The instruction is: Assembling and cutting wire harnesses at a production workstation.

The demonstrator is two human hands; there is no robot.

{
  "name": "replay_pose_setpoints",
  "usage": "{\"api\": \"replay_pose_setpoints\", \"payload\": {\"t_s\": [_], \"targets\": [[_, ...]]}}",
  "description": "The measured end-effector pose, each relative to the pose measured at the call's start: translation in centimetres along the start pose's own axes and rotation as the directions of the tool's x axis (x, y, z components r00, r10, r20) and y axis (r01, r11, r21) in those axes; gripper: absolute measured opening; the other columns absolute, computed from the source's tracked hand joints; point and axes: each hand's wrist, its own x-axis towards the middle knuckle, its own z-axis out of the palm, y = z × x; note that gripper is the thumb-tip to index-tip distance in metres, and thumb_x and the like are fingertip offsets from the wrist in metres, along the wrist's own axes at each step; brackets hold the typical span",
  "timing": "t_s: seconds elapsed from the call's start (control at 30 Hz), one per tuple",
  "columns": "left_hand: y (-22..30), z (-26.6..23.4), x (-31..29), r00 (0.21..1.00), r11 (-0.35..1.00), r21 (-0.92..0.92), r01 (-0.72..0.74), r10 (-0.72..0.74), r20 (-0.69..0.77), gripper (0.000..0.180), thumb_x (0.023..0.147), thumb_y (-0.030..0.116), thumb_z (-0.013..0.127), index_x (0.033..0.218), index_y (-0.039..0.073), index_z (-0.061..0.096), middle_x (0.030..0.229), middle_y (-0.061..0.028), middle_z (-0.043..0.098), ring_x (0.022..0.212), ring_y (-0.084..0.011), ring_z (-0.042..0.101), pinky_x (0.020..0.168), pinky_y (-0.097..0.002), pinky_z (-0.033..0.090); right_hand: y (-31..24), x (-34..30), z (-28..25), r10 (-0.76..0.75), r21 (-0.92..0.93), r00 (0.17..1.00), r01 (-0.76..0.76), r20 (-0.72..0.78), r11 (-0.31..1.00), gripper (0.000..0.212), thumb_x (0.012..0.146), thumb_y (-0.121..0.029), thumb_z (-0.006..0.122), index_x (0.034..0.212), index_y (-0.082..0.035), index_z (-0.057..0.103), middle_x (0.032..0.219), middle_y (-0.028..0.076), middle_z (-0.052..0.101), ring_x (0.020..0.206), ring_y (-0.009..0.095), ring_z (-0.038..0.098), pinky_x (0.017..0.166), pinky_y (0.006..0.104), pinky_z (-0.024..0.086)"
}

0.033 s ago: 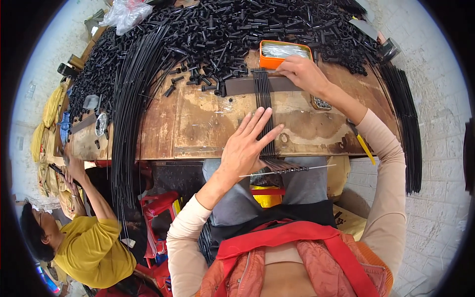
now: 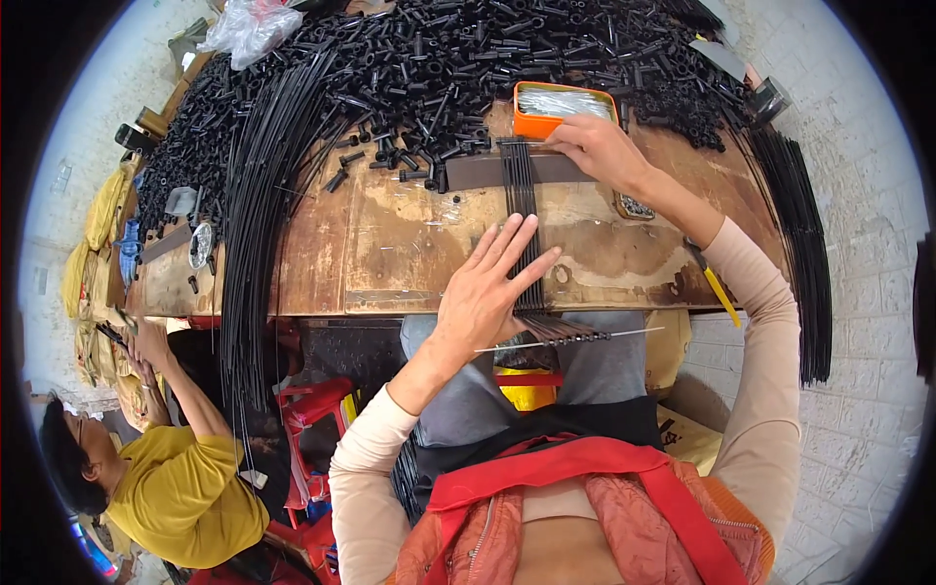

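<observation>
A narrow row of thin black rods (image 2: pixel 521 195) runs from the table's near edge toward the back, across a flat dark strip (image 2: pixel 473 174). My left hand (image 2: pixel 478 297) lies over its near part, fingers stretched and spread. Beyond it, my right hand (image 2: pixel 600 151) pinches at the rods' far ends, where a thin metal wire (image 2: pixel 536 144) seems to cross them; the fingertips partly hide it. Just behind that hand stands an orange box (image 2: pixel 542 127) filled with thin silvery pieces. Over my lap, a long silvery rod (image 2: pixel 634 333) passes through the rods' near ends.
Black tubular parts (image 2: pixel 429 73) are heaped along the back. Long black rods hang over the edge at left (image 2: pixel 244 224) and right (image 2: pixel 801 253). A small tray (image 2: pixel 634 207) and a yellow-handled tool (image 2: pixel 720 292) lie at right. A co-worker (image 2: pixel 175 487) sits at left.
</observation>
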Motion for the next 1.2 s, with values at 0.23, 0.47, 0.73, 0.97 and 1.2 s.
{"api": "replay_pose_setpoints", "payload": {"t_s": [0.23, 0.47, 0.73, 0.97, 1.2], "targets": [[-0.2, 0.1, -0.3, 0.999, 1.000, -0.012, 0.006, -0.006, -0.040, 0.077, 0.071, -0.003, 0.057, 0.142, 0.026, 0.047, 0.153, -0.0122, 0.035, 0.140, -0.0304, 0.036, 0.113, -0.0448, 0.033, -1.4, 0.1, -0.2, -0.024, -0.128, 1.000, 0.026, 0.014, 0.991, 0.014, 0.085, -0.003, 0.062, 0.098, 0.000, 0.065, 0.090, 0.014, 0.065, 0.088, 0.033, 0.063, 0.077, 0.0393, 0.051], [0.1, -0.9, 0.1, 0.999, 1.000, -0.029, -0.004, 0.005, 0.040, 0.068, 0.081, 0.034, 0.066, 0.144, 0.023, 0.044, 0.154, -0.0148, 0.032, 0.142, -0.0334, 0.031, 0.114, -0.0475, 0.029, 0.0, 2.5, 0.4, 0.025, 0.125, 0.996, -0.014, -0.083, 0.992, 0.013, 0.086, -0.008, 0.062, 0.097, -0.003, 0.067, 0.092, 0.014, 0.067, 0.089, 0.032, 0.064, 0.078, 0.0388, 0.051], [0.8, -1.8, -0.1, 0.995, 0.999, 0.032, -0.006, 0.003, 0.096, 0.087, 0.070, 0.043, 0.078, 0.146, 0.023, 0.040, 0.156, -0.0136, 0.028, 0.145, -0.0321, 0.023, 0.118, -0.0476, 0.020, 5.8, 5.8, -2.6, 0.273, -0.108, 0.935, -0.254, 0.226, 0.961, 0.017, 0.078, -0.010, 0.066, 0.092, 0.000, 0.071, 0.082, 0.016, 0.070, 0.078, 0.030, 0.069, 0.072, 0.0372, 0.054], [0.3, -0.2, -1.1, 1.000, 1.000, -0.007, -0.005, 0.005, 0.025, 0.080, 0.068, 0.024, 0.075, 0.142, 0.022, 0.046, 0.154, -0.0138, 0.031, 0.143, -0.0301, 0.030, 0.116, -0.0474, 0.026, 3.0, 5.1, -3.6, 0.315, -0.152, 0.949, -0.311, 0.001, 0.938, 0.016, 0.079, -0.009, 0.064, 0.093, -0.003, 0.071, 0.084, 0.013, 0.068, 0.081, 0.030, 0.067, 0.073, 0.0351, 0.052], [0.7, -0.4, -1.6, 0.999, 0.999, 0.014, -0.037, 0.037, -0.002, 0.080, 0.062, -0.005, 0.056, 0.138, 0.019, 0.052, 0.151, -0.0153, 0.038, 0.140, -0.0309, 0.035, 0.116, -0.0450, 0.028, -1.1, 1.0, -0.1, -0.018, -0.107, 1.000, 0.017, -0.004, 0.994, 0.020, 0.085, -0.012, 0.060, 0.104, -0.010, 0.068, 0.084, 0.013, 0.064, 0.078, 0.036, 0.064, 0.070, 0.0436, 0.052]]}}
